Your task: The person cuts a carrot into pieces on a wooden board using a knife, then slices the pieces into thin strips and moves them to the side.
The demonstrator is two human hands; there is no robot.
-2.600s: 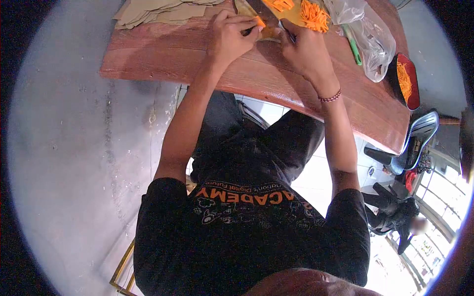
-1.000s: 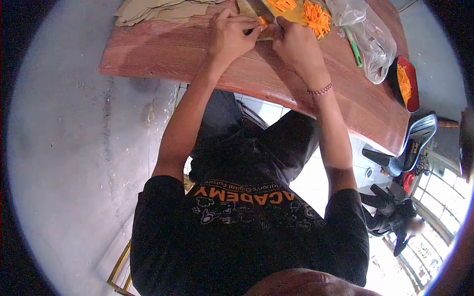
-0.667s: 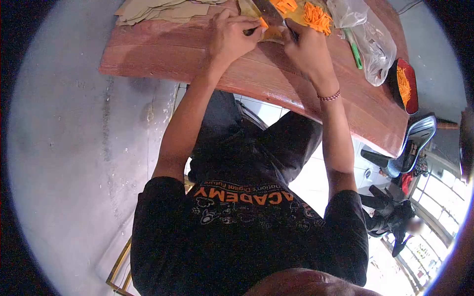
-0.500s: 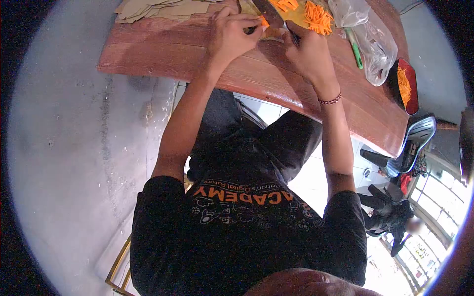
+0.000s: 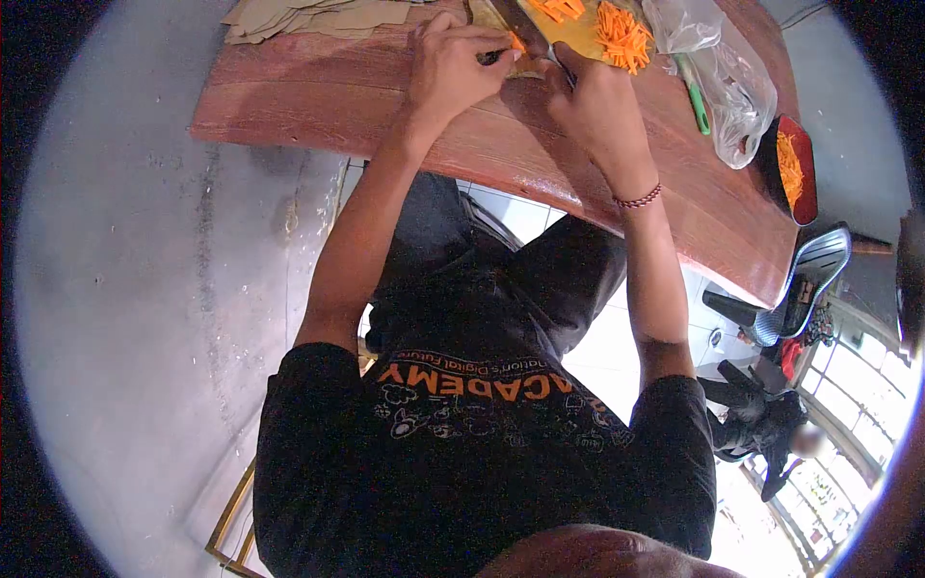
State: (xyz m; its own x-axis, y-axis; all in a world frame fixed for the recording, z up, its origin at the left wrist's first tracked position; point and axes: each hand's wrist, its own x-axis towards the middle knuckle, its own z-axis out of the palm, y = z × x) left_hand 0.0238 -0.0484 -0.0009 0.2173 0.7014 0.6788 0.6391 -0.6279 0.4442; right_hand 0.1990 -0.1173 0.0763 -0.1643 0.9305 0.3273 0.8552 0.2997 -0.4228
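Observation:
My left hand is closed at the top of the table, its fingertips pinching a small orange carrot piece. My right hand grips a knife by its handle, and the dark blade lies close beside the carrot piece. Both hands work over a yellowish cutting board. To the right of the blade, a heap of thin carrot strips rests on the board, with some carrot slices at the top edge of the view. The fingers partly hide the carrot piece.
A clear plastic bag and a green-handled tool lie right of the board. A red and black container holds carrot strips. Brown sheets lie at the upper left. A person sits far right, near a chair.
My right hand and the knife have shifted slightly, with the wrist a little to the left. My left hand stays nearly in place on the carrot piece.

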